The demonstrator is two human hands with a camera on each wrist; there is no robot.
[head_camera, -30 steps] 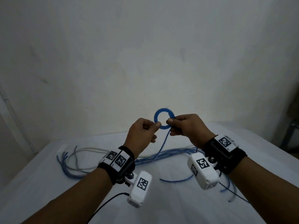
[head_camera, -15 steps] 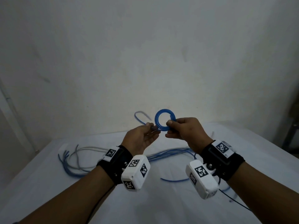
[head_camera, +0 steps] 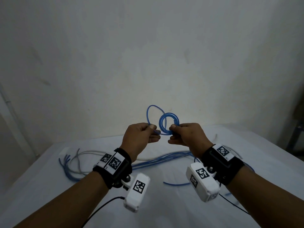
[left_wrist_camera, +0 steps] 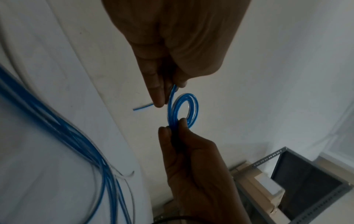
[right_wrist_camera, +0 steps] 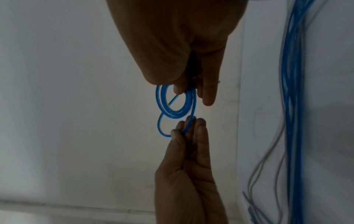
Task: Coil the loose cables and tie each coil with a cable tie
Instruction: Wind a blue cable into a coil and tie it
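A small coil of thin blue cable [head_camera: 177,119] is held up in front of the wall, above the table. My right hand [head_camera: 172,129] pinches its lower right edge between thumb and fingers. My left hand [head_camera: 152,129] pinches the cable's free tail just left of the coil, and that tail arcs up in a loose loop [head_camera: 148,112]. The left wrist view shows the left hand [left_wrist_camera: 170,91] on the tail and the coil [left_wrist_camera: 195,109] beneath it. In the right wrist view the right hand [right_wrist_camera: 184,89] grips the coil [right_wrist_camera: 159,98], and the left hand [right_wrist_camera: 184,128] faces it.
A long bundle of blue cables [head_camera: 164,160] lies across the white table [head_camera: 49,203], with grey cables [head_camera: 77,158] at the left and a short blue piece [head_camera: 176,183] nearer me. A metal rack with boxes [left_wrist_camera: 287,174] stands beyond the table's right side.
The tail that hung down to the table has been lifted into a loose loop. My left hand opened, then pinched the tail. The right hand kept hold of the coil.
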